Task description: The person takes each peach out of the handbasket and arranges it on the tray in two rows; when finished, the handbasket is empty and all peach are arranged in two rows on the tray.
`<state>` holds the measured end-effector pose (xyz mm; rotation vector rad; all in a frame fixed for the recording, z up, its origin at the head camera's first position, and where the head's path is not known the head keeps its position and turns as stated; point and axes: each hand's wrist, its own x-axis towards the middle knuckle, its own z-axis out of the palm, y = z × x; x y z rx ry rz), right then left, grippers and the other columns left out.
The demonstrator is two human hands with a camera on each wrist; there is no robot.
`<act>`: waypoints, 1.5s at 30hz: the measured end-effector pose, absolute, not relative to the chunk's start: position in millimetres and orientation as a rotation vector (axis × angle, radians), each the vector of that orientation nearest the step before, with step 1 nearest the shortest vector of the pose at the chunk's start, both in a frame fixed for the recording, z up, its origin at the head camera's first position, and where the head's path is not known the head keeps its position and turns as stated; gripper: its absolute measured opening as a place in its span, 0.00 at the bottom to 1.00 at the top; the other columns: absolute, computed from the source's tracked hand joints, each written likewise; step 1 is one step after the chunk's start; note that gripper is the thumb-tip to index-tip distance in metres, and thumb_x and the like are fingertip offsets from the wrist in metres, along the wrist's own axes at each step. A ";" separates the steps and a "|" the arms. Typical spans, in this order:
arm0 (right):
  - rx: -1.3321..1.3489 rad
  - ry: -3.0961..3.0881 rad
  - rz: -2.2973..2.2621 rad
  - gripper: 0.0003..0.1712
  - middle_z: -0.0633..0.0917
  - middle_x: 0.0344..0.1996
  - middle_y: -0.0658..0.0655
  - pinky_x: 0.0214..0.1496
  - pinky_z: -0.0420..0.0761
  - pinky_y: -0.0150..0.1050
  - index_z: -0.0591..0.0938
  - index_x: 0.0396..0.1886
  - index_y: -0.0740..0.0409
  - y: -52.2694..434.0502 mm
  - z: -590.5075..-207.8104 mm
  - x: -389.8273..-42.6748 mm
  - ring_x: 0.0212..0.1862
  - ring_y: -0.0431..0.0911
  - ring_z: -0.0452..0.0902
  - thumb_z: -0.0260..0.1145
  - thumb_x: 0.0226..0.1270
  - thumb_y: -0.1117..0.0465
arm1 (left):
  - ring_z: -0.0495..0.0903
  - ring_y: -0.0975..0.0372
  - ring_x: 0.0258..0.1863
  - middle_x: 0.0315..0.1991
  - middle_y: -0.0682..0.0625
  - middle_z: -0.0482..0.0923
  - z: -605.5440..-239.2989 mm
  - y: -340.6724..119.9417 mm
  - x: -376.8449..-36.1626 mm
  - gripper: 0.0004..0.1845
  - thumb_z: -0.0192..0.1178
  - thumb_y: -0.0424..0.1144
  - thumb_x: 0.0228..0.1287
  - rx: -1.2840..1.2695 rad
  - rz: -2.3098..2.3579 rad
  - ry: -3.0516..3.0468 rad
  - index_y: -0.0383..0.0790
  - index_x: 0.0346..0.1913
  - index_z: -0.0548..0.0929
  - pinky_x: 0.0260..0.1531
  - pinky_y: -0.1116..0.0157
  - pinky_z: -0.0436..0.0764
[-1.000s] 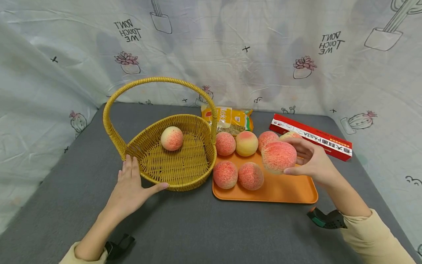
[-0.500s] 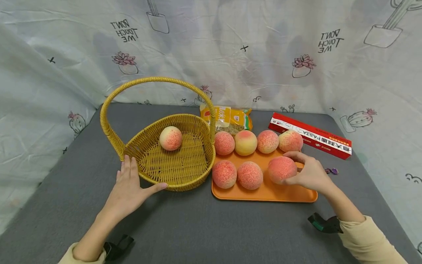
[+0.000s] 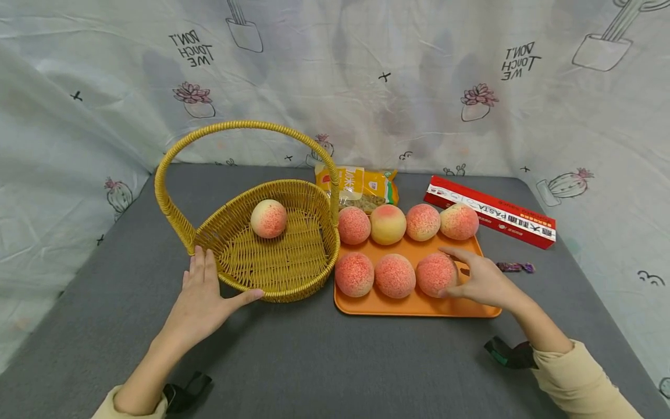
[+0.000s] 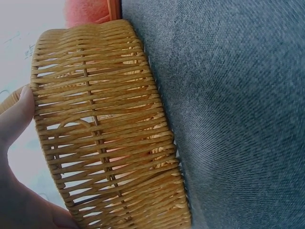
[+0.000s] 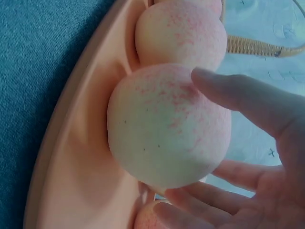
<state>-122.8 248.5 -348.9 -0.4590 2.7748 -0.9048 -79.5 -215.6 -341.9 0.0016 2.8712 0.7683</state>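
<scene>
Fingers of your right hand point(image 3: 478, 280) lie loosely spread around the near-right peach point(image 3: 435, 273), thumb tip and fingertips touching its skin without a firm curl; the right wrist view shows the thumb point(image 5: 238, 95) laid on its top and the other fingers under its side. That peach sits on the orange tray point(image 3: 419, 305), at 3 o'clock of the front row of three. Touching it at 9 o'clock is the middle peach point(image 3: 395, 275), then another peach point(image 3: 355, 273) beyond. At 12 o'clock a back row of four peaches point(image 3: 406, 223) lines the tray's far edge, close enough to block a straight push forward.

Your left hand point(image 3: 201, 297) rests flat and open on the grey cloth, thumb stretched along the near wall of the wicker basket point(image 3: 238, 273), fingertips against its 9 o'clock side. One peach point(image 3: 268, 218) lies inside. The basket's right rim stands just beside the tray's left edge, and its tall arched handle point(image 3: 241, 125) spans the top.

Behind the tray at 12 o'clock lies a yellow packet point(image 3: 361, 186); at 2 o'clock a red pasta box point(image 3: 489, 211); a small purple wrapper point(image 3: 515, 267) lies at 3 o'clock. Bare cloth stretches at 6 o'clock.

Peaches are round and speckled pink; the tray is smooth with a raised lip; the basket is tightly woven.
</scene>
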 end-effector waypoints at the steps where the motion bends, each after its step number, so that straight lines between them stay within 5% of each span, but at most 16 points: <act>1: -0.448 2.757 -0.910 0.51 0.73 0.60 0.75 0.53 0.74 0.64 0.68 0.67 0.69 249.8 -349.2 -122.7 0.58 0.70 0.71 0.81 0.47 0.54 | 0.25 0.36 0.71 0.72 0.27 0.18 -342.0 -215.6 -79.7 0.70 0.60 0.71 0.55 0.003 0.770 2.870 0.19 0.71 0.31 0.67 0.38 0.37; 18: -0.446 2.605 -1.094 0.48 0.72 0.63 0.72 0.59 0.72 0.61 0.65 0.68 0.73 250.0 -358.4 -127.9 0.61 0.67 0.70 0.77 0.54 0.55 | 0.25 0.36 0.71 0.72 0.27 0.18 -341.2 -215.4 -79.5 0.70 0.59 0.71 0.55 -0.002 0.753 2.872 0.18 0.71 0.31 0.67 0.37 0.38; 29: -0.517 2.682 -0.964 0.51 0.66 0.67 0.73 0.60 0.68 0.64 0.61 0.71 0.73 242.5 -321.9 -132.4 0.64 0.71 0.65 0.77 0.55 0.55 | 0.25 0.36 0.72 0.72 0.28 0.19 -340.1 -215.6 -80.1 0.69 0.60 0.71 0.55 0.009 0.780 2.872 0.18 0.71 0.32 0.67 0.38 0.38; 37: -0.738 2.711 -1.103 0.45 0.70 0.68 0.64 0.65 0.66 0.60 0.67 0.70 0.66 198.4 -288.0 -135.0 0.67 0.62 0.65 0.77 0.56 0.58 | 0.26 0.35 0.71 0.72 0.27 0.20 -340.6 -215.4 -79.0 0.69 0.60 0.71 0.55 0.015 0.776 2.880 0.18 0.71 0.33 0.67 0.38 0.37; 45: -1.119 2.549 -1.097 0.40 0.76 0.63 0.58 0.60 0.74 0.49 0.73 0.67 0.62 120.5 -270.6 -138.4 0.62 0.51 0.73 0.77 0.55 0.59 | 0.26 0.35 0.71 0.72 0.27 0.20 -340.9 -215.4 -78.7 0.69 0.60 0.70 0.55 0.018 0.778 2.880 0.18 0.71 0.33 0.67 0.38 0.37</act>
